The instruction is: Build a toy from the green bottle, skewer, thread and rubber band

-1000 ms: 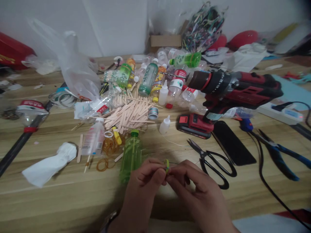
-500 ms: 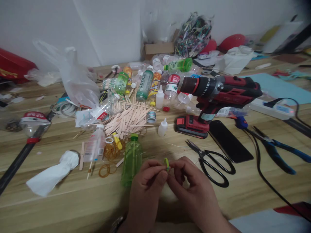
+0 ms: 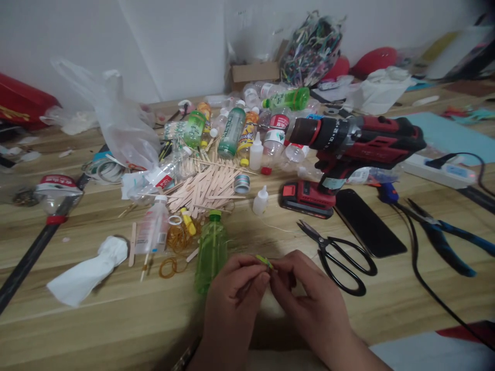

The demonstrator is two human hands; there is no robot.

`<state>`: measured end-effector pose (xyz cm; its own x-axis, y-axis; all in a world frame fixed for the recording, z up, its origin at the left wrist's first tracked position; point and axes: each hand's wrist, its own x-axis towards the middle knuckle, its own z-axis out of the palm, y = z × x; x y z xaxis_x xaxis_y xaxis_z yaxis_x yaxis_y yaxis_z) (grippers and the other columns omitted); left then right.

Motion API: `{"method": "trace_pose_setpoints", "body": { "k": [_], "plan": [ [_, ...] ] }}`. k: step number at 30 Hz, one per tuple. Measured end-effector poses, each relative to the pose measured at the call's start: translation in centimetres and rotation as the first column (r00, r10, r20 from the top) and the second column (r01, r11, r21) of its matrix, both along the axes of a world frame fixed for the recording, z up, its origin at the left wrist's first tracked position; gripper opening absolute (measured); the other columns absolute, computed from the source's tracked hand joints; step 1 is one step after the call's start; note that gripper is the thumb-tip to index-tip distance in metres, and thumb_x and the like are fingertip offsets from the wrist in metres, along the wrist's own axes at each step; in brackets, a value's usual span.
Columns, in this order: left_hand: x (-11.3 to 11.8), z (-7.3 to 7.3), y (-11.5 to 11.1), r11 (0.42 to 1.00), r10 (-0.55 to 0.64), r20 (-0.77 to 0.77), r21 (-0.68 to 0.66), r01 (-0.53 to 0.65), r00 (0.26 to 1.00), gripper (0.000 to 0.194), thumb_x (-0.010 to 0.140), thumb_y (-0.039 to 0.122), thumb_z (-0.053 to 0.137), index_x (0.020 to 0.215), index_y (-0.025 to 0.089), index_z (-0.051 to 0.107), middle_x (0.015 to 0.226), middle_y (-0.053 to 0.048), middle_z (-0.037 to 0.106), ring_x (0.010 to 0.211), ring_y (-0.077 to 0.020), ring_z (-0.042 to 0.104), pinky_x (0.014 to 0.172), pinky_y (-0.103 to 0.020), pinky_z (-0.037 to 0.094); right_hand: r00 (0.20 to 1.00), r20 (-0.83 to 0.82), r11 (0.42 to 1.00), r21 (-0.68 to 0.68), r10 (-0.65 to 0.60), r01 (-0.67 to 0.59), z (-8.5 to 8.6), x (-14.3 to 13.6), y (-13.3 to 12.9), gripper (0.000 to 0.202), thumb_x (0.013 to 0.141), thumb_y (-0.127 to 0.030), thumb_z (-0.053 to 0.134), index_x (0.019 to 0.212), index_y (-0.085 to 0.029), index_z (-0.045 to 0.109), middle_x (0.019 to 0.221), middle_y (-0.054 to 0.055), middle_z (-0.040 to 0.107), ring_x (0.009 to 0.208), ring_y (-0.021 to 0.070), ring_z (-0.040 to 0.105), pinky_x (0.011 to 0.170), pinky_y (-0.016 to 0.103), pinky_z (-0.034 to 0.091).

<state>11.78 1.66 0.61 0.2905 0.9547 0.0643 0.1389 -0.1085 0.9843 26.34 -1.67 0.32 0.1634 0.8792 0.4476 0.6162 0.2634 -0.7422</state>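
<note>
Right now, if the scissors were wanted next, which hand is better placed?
Probably the right hand: the scissors lie close on its outer side. The left hand is farther off, by the green bottle, pinching the green strip. Both hands meet at that strip, though.

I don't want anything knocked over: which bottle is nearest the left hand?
The green bottle with the green cap, partly hidden behind the left hand; the other bottles are farther away.

My one head-worn camera looks forward and down across the wooden table [image 3: 96, 330]. I see the left hand [image 3: 236, 293] and right hand [image 3: 315, 299] close, the pale wall [image 3: 185, 41] farther off.
</note>
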Motion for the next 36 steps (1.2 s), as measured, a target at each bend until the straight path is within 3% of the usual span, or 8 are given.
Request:
{"method": "trace_pose_setpoints", "body": {
  "k": [7,12,20,23,29,36],
  "plan": [
    [-0.3,0.2,-0.2,0.997,0.05,-0.005,0.062,-0.049,0.999,0.015,0.084,0.016,0.067,0.077,0.023,0.079,0.083,0.0,0.074,0.079,-0.0113,0.071,0.072,-0.017,0.055,0.971,-0.236,0.989,-0.147,-0.043,0.008,-0.5,0.2,-0.2,0.016,0.085,-0.018,0.065,0.071,-0.023,0.069,0.059,-0.004,0.057,0.054,0.0115,0.055,0.052,0.02,0.042],
    [-0.3,0.5,-0.4,0.995,0.019,-0.027,0.095,-0.016,0.999,0.016,0.084,0.015,0.065,0.071,0.021,0.073,0.081,0.0,0.073,0.076,-0.0105,0.069,0.071,-0.017,0.053,0.939,-0.334,0.975,-0.223,-0.087,0.011,-0.9,0.2,-0.4,0.017,0.084,-0.023,0.065,0.067,-0.023,0.067,0.058,-0.003,0.058,0.053,0.0126,0.054,0.05,0.022,0.042],
    [-0.1,0.5,-0.4,0.996,-0.048,0.039,0.071,0.045,0.998,0.016,0.083,0.012,0.064,0.071,0.02,0.07,0.079,0.0,0.074,0.075,-0.0122,0.069,0.071,-0.02,0.053,0.892,-0.448,0.944,-0.316,-0.061,-0.094,-0.8,0.2,-0.3,0.018,0.083,-0.028,0.064,0.067,-0.022,0.066,0.058,-0.001,0.067,0.052,0.0138,0.061,0.049,0.022,0.046],
    [-0.3,0.2,-0.3,0.996,-0.083,0.129,-0.01,0.085,0.988,0.018,0.084,0.012,0.063,0.07,0.02,0.07,0.079,-0.001,0.074,0.074,-0.0134,0.069,0.071,-0.021,0.054,0.887,-0.461,0.94,-0.313,-0.023,-0.138,-0.6,0.2,-0.2,0.019,0.084,-0.027,0.063,0.066,-0.022,0.067,0.057,-0.002,0.068,0.051,0.0137,0.062,0.049,0.022,0.046],
    [-1.2,-0.7,0.2,0.954,-0.149,0.253,-0.217,0.207,0.956,0.019,0.091,0.017,0.064,0.076,0.021,0.073,0.084,-0.002,0.073,0.083,-0.0151,0.066,0.078,-0.024,0.053,0.96,-0.277,0.97,-0.221,0.034,-0.098,-0.4,0.6,0.0,0.022,0.087,-0.021,0.064,0.066,-0.024,0.07,0.06,-0.003,0.067,0.054,0.0133,0.061,0.053,0.022,0.048],
    [-0.9,-0.6,0.3,0.896,-0.091,0.323,-0.386,0.219,0.942,0.019,0.089,0.024,0.068,0.072,0.02,0.074,0.08,0.0,0.072,0.078,-0.0131,0.065,0.078,-0.023,0.049,0.994,-0.111,0.976,-0.212,0.022,-0.046,-0.7,1.2,-0.2,0.022,0.09,-0.02,0.062,0.069,-0.023,0.067,0.061,-0.003,0.064,0.054,0.0134,0.061,0.052,0.021,0.049]
  ]
}}
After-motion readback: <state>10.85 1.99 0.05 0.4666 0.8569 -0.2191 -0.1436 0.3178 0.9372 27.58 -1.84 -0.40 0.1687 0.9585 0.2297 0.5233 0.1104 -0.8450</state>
